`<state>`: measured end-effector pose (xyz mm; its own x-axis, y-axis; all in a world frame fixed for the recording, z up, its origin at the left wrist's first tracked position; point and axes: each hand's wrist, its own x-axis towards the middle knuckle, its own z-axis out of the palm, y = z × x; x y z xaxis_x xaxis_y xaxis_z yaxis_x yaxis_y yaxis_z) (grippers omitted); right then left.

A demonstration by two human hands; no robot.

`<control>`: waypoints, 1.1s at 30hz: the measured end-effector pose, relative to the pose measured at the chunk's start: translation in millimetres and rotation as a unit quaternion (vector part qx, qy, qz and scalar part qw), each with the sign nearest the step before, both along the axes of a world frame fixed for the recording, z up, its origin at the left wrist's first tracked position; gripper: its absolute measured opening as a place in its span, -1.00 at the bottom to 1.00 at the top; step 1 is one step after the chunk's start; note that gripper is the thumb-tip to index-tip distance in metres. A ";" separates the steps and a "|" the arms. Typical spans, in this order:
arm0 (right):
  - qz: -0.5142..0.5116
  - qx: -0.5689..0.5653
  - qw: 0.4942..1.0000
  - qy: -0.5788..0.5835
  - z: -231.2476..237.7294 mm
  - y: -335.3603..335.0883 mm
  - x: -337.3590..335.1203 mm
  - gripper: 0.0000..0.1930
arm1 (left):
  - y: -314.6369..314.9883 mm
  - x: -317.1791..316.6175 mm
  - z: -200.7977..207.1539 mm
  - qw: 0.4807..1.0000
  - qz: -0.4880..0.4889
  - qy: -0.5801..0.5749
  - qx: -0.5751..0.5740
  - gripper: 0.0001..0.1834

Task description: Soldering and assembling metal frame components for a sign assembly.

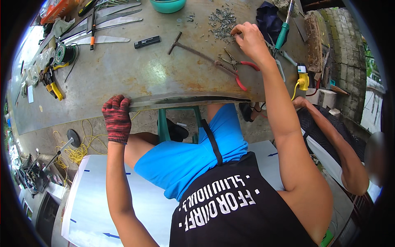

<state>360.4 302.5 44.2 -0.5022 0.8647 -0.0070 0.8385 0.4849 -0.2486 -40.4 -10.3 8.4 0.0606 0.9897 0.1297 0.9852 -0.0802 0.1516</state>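
Note:
My left hand [117,119], in a red and black knit glove, is closed on the left end of a long thin metal strip [164,100] lying along the table's near edge. Bare, my right hand [252,40] reaches to the right edge of a scattered pile of small metal pieces, like rivets [221,24]. Its thumb and index finger are pinched together; whatever may be between them is too small to make out. Just below that hand lie pliers with red handles [246,64], beside a rusty T-shaped metal rod [193,51].
Long metal blanks [119,20], an orange-handled tool [93,39], a wire spool [64,54] and yellow-handled snips [53,87] lie at left. A teal bowl [168,5] stands far back. Right: a teal-handled tool [282,36], a yellow plug [303,78] and another person's arm [335,142].

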 end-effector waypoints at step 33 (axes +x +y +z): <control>0.044 -0.040 0.998 -0.037 -0.2 16.5 7.7 -0.87 | 0.9 0.3 -0.3 1.000 -0.004 -0.010 -0.007 -0.69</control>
<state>368.0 319.0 44.0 -0.5716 0.8125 -0.1147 0.8111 0.5384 -0.2286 -40.2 -9.4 8.2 0.0656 0.9910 0.1166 0.9812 -0.0854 0.1730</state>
